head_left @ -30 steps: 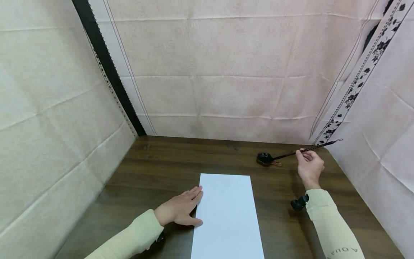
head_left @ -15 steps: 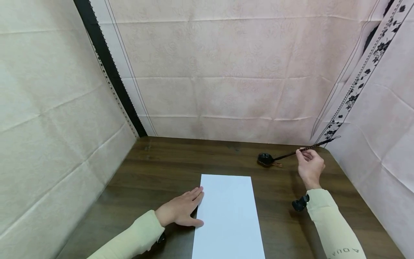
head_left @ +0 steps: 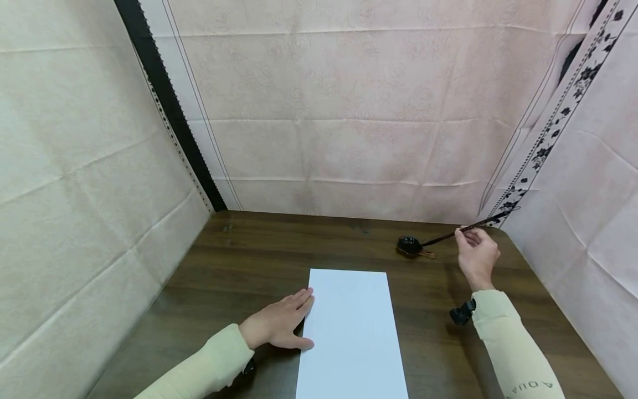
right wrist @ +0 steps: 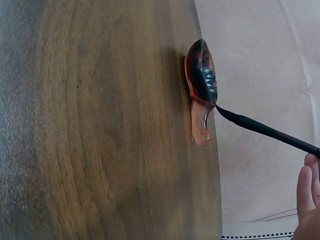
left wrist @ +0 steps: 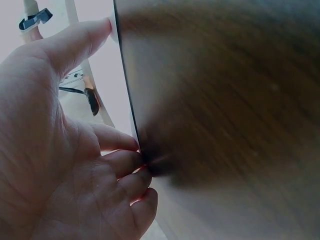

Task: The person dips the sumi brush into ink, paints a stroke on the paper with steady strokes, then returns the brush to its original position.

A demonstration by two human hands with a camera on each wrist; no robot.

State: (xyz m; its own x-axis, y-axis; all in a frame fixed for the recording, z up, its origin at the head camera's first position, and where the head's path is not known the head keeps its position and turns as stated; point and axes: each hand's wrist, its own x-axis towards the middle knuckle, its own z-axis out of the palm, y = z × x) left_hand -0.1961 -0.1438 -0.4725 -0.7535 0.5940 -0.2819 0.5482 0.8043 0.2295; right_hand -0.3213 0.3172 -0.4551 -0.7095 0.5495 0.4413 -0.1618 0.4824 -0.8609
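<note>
My right hand point(head_left: 477, 257) pinches the shaft of a dark writing brush point(head_left: 438, 239) between thumb and fingertips. The brush slants down to the left, its tip at a small spoon-shaped dish point(right wrist: 201, 75) holding glossy black liquid that looks like ink. In the right wrist view, the brush point(right wrist: 270, 131) meets the dish close to its short reddish-brown handle; only part of the hand point(right wrist: 308, 190) shows at the edge. My left hand point(head_left: 279, 321) lies with spread fingers on the left edge of a blank white sheet of paper point(head_left: 351, 332), thumb and fingertips touching it.
A brown wood-grain table point(head_left: 239, 260) carries the paper and the dish. Pale cloth point(head_left: 324, 149) hangs behind the table and along both sides. A small black device point(head_left: 462, 313) sits at my right wrist.
The brush's rear end has swung slightly up and to the left in the head view, while its tip stays at the dish. My left hand and the paper keep their place.
</note>
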